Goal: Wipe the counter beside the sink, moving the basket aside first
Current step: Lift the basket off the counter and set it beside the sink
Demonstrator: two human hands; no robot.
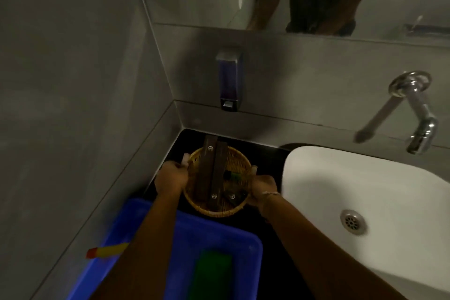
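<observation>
A round yellow wicker basket (pixel 239 161) sits on the black counter (pixel 265 151) in the corner, left of the white sink (pixel 365 182). It holds two long dark brown packets (pixel 210 173) and some small dark items. My left hand (pixel 171 178) grips the basket's left rim and my right hand (pixel 263 190) grips its right rim. A green cloth (pixel 211 273) lies in a blue plastic tub (pixel 243 243) at the near end of the counter, under my forearms.
A soap dispenser (pixel 229 79) hangs on the grey wall above the basket. A chrome tap (pixel 417 114) juts out over the sink. A yellow-and-red bottle tip (pixel 107 251) pokes from the tub's left side. Grey walls close the counter at left and back.
</observation>
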